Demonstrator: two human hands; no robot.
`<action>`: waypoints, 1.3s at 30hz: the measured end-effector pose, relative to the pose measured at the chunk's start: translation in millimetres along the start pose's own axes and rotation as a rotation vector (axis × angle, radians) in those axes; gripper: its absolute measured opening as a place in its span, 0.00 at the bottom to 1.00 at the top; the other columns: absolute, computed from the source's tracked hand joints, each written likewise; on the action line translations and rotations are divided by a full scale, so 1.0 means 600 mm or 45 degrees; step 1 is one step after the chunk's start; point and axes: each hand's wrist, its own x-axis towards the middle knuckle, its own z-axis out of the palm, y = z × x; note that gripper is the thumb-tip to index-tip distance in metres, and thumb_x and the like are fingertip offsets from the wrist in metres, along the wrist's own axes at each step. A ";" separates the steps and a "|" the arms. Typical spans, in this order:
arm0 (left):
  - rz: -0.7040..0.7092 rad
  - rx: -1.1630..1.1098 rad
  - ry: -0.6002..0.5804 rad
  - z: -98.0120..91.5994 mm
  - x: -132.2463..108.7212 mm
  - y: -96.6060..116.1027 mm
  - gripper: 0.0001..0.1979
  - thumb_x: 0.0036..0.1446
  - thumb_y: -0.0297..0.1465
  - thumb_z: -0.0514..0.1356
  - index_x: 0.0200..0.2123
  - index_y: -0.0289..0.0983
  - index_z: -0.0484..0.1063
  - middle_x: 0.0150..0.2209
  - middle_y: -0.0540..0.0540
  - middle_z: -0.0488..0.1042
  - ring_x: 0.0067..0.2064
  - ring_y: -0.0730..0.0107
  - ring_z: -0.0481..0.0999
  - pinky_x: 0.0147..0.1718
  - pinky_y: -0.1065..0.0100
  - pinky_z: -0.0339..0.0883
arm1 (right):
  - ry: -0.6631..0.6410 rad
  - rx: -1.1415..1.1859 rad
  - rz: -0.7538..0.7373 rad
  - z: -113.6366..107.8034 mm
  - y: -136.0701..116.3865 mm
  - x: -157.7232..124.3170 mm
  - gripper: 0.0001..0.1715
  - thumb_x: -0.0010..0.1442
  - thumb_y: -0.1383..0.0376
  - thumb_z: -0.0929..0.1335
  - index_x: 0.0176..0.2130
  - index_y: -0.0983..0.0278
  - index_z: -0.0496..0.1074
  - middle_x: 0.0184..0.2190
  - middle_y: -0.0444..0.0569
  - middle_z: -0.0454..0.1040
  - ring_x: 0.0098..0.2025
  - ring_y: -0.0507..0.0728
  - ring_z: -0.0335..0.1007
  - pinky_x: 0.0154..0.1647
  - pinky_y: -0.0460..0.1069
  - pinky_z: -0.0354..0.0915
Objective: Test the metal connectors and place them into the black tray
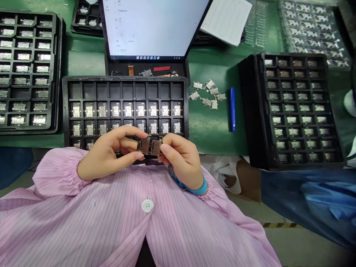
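Two small dark brown metal parts, a left one (144, 146) and a right one (155, 147), sit side by side between my hands. My left hand (112, 152) pinches the left part between thumb and fingers. With thumb and forefinger, my right hand (182, 157) grips the outer edge of the right part. Both hands are over the near edge of a black compartment tray (126, 79). Its far row holds nothing, while the rows nearer me hold silvery parts (128, 110). The hands hide some of the nearest compartments.
Several loose silvery parts (214, 91) and a blue pen (232, 109) lie right of the tray. Stacked filled trays stand at the left (58, 74) and right (250, 111). Behind are a screen (152, 27), white paper (226, 20) and a clear plastic tray (314, 29).
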 end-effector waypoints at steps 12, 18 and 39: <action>-0.083 -0.017 0.004 -0.003 0.000 0.002 0.16 0.60 0.29 0.63 0.51 0.39 0.65 0.33 0.49 0.81 0.38 0.70 0.81 0.33 0.74 0.72 | 0.016 -0.018 0.057 0.005 -0.003 0.002 0.16 0.65 0.64 0.64 0.24 0.61 0.63 0.18 0.39 0.65 0.21 0.48 0.58 0.23 0.46 0.55; -0.104 -0.015 0.015 -0.005 -0.001 0.000 0.17 0.60 0.30 0.63 0.51 0.39 0.65 0.32 0.49 0.80 0.38 0.70 0.81 0.32 0.74 0.72 | 0.030 -0.027 0.094 0.008 -0.003 0.003 0.16 0.64 0.64 0.64 0.24 0.61 0.62 0.17 0.39 0.65 0.20 0.48 0.58 0.22 0.46 0.55; -0.141 -0.027 0.020 -0.007 -0.001 -0.001 0.16 0.60 0.31 0.63 0.49 0.38 0.64 0.32 0.47 0.81 0.36 0.66 0.82 0.31 0.71 0.72 | 0.046 -0.033 0.130 0.012 -0.003 0.005 0.16 0.63 0.63 0.64 0.24 0.61 0.62 0.17 0.39 0.65 0.19 0.48 0.56 0.21 0.46 0.54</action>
